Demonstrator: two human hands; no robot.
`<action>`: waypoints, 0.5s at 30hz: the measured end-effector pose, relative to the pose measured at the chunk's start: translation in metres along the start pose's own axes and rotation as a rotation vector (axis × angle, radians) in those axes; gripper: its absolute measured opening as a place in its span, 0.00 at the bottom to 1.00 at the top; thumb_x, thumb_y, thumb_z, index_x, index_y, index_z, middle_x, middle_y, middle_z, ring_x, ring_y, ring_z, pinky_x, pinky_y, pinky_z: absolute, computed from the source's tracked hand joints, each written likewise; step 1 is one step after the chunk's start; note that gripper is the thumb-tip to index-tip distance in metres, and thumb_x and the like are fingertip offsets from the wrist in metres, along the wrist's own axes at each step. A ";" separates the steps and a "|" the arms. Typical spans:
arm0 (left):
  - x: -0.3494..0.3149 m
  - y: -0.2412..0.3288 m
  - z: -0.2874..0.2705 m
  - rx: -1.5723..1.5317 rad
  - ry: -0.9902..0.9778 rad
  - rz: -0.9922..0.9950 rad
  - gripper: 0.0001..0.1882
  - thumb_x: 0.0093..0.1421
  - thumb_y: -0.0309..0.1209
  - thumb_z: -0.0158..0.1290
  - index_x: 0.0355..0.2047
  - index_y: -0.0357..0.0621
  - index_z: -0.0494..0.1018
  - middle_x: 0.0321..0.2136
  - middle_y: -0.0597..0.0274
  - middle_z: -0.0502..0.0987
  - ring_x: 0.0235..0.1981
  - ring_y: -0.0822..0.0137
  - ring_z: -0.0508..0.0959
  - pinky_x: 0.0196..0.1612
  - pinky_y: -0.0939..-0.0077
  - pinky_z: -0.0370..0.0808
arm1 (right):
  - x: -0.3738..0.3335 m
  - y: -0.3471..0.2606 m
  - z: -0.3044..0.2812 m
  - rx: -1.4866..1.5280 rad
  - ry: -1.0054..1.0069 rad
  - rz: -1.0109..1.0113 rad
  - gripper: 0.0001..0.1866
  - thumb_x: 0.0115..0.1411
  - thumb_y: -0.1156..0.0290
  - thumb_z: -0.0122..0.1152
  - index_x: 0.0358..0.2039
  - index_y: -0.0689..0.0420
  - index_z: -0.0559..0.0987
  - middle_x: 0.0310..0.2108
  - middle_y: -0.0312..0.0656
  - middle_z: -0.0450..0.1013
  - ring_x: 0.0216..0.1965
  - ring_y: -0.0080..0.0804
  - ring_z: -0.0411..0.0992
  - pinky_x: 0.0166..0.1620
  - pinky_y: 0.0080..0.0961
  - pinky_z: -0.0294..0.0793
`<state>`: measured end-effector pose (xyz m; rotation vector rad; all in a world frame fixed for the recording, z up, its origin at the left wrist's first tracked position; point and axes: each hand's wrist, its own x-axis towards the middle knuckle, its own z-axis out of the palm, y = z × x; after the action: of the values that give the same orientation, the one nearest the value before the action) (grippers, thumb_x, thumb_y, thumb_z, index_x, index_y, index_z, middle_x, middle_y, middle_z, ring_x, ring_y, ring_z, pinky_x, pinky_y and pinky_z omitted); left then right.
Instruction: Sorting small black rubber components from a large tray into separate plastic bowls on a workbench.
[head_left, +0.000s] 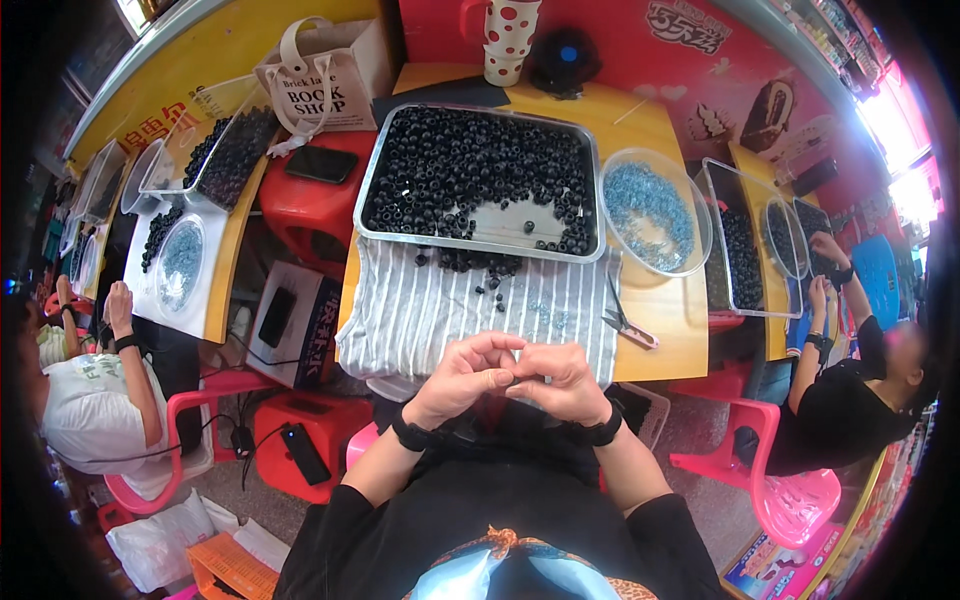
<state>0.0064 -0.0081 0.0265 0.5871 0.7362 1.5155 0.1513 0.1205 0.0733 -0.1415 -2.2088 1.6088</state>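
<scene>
My left hand (460, 378) and my right hand (562, 383) meet at the near edge of the table, fingertips pinched together. Something small and dark shows between them, too small to name. Under and just beyond them lies a grey-and-white striped cloth (395, 320). A few loose black beads (490, 300) and some tiny pale blue ones (548, 316) are scattered on it. Past the cloth sits a clear tray (480, 246) full of round black beads (470, 150). To its right stands a clear round bowl (705, 235) with pale blue beads (648, 205).
Thread snips (632, 330) lie on the cloth's right side. A spotted cup (508, 45) stands behind the tray. Left are a red stool (300, 215) with a phone (320, 164) and a canvas bag (340, 80). People sit at tables left (100, 410) and right (840, 420).
</scene>
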 end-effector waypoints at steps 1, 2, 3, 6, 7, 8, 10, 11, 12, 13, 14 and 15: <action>0.000 0.002 0.001 0.014 0.010 -0.011 0.22 0.62 0.26 0.56 0.55 0.33 0.67 0.34 0.64 0.76 0.32 0.77 0.75 0.35 0.84 0.73 | -0.001 -0.001 0.000 -0.014 0.007 0.002 0.11 0.45 0.80 0.69 0.31 0.61 0.78 0.22 0.42 0.71 0.23 0.36 0.70 0.28 0.28 0.67; 0.000 0.004 0.005 0.046 0.023 -0.042 0.20 0.62 0.26 0.55 0.54 0.33 0.68 0.33 0.64 0.77 0.31 0.77 0.75 0.35 0.84 0.73 | -0.003 -0.002 0.000 -0.029 0.014 0.005 0.11 0.45 0.80 0.69 0.31 0.61 0.78 0.22 0.41 0.71 0.23 0.35 0.70 0.28 0.27 0.67; 0.001 0.007 0.012 0.078 0.037 -0.073 0.19 0.62 0.25 0.55 0.53 0.33 0.69 0.33 0.64 0.77 0.31 0.78 0.75 0.35 0.84 0.73 | -0.006 -0.003 -0.004 -0.036 0.032 0.053 0.11 0.45 0.80 0.68 0.31 0.61 0.78 0.22 0.41 0.72 0.23 0.33 0.70 0.28 0.27 0.67; 0.001 0.008 0.012 0.296 0.206 0.009 0.16 0.63 0.24 0.53 0.51 0.34 0.72 0.33 0.65 0.77 0.30 0.79 0.74 0.35 0.84 0.72 | -0.021 -0.009 -0.038 -0.147 0.162 0.160 0.10 0.46 0.82 0.67 0.31 0.62 0.78 0.23 0.39 0.73 0.23 0.27 0.70 0.29 0.23 0.69; 0.001 0.007 0.010 0.389 0.281 0.065 0.15 0.63 0.24 0.53 0.50 0.35 0.73 0.33 0.66 0.77 0.29 0.80 0.73 0.34 0.84 0.72 | -0.026 -0.012 -0.058 -0.252 0.266 0.173 0.10 0.47 0.83 0.66 0.32 0.62 0.78 0.24 0.38 0.73 0.24 0.23 0.70 0.29 0.22 0.69; 0.005 0.012 0.006 0.524 0.357 0.165 0.12 0.63 0.23 0.53 0.46 0.35 0.76 0.32 0.68 0.77 0.29 0.80 0.73 0.34 0.85 0.71 | -0.032 -0.018 -0.078 -0.250 0.472 0.302 0.10 0.47 0.85 0.65 0.32 0.61 0.78 0.25 0.34 0.72 0.25 0.20 0.69 0.30 0.19 0.69; 0.012 0.015 -0.007 0.703 0.427 0.273 0.10 0.60 0.22 0.55 0.42 0.34 0.76 0.30 0.68 0.75 0.29 0.80 0.72 0.33 0.86 0.69 | -0.032 -0.021 -0.136 -0.456 0.743 0.230 0.09 0.49 0.84 0.63 0.32 0.61 0.77 0.26 0.32 0.71 0.26 0.17 0.65 0.30 0.16 0.67; 0.014 0.018 -0.011 0.786 0.451 0.280 0.09 0.59 0.21 0.55 0.41 0.33 0.76 0.30 0.67 0.75 0.29 0.80 0.72 0.32 0.86 0.69 | -0.036 -0.022 -0.169 -0.614 0.811 0.247 0.10 0.50 0.84 0.63 0.34 0.62 0.77 0.27 0.33 0.70 0.26 0.16 0.65 0.30 0.15 0.66; 0.018 0.022 -0.009 0.865 0.479 0.277 0.10 0.58 0.21 0.55 0.42 0.33 0.76 0.31 0.62 0.75 0.30 0.75 0.73 0.34 0.83 0.70 | -0.035 -0.029 -0.193 -0.651 0.843 0.259 0.14 0.50 0.83 0.64 0.39 0.63 0.77 0.27 0.34 0.70 0.26 0.17 0.66 0.30 0.16 0.67; 0.022 0.027 -0.006 0.946 0.500 0.274 0.12 0.57 0.20 0.55 0.42 0.33 0.75 0.32 0.58 0.75 0.30 0.70 0.75 0.36 0.79 0.72 | -0.038 -0.027 -0.215 -0.747 0.871 0.229 0.18 0.50 0.83 0.64 0.44 0.63 0.77 0.29 0.35 0.71 0.27 0.19 0.67 0.30 0.17 0.68; 0.025 0.033 -0.003 1.023 0.530 0.279 0.13 0.56 0.20 0.55 0.43 0.33 0.75 0.33 0.54 0.75 0.31 0.65 0.76 0.38 0.75 0.73 | -0.038 -0.024 -0.223 -0.892 0.907 0.221 0.19 0.50 0.82 0.64 0.45 0.63 0.76 0.30 0.36 0.71 0.27 0.20 0.68 0.31 0.17 0.68; 0.029 0.035 -0.003 1.206 0.529 0.343 0.14 0.56 0.21 0.56 0.44 0.33 0.74 0.36 0.52 0.74 0.34 0.63 0.76 0.40 0.74 0.73 | -0.039 -0.022 -0.227 -1.039 0.943 0.213 0.20 0.51 0.82 0.64 0.47 0.63 0.76 0.31 0.37 0.72 0.28 0.21 0.69 0.31 0.17 0.69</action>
<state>-0.0217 0.0200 0.0487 1.2513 2.0871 1.4190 0.2757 0.3034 0.1421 -1.1588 -1.9663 0.1445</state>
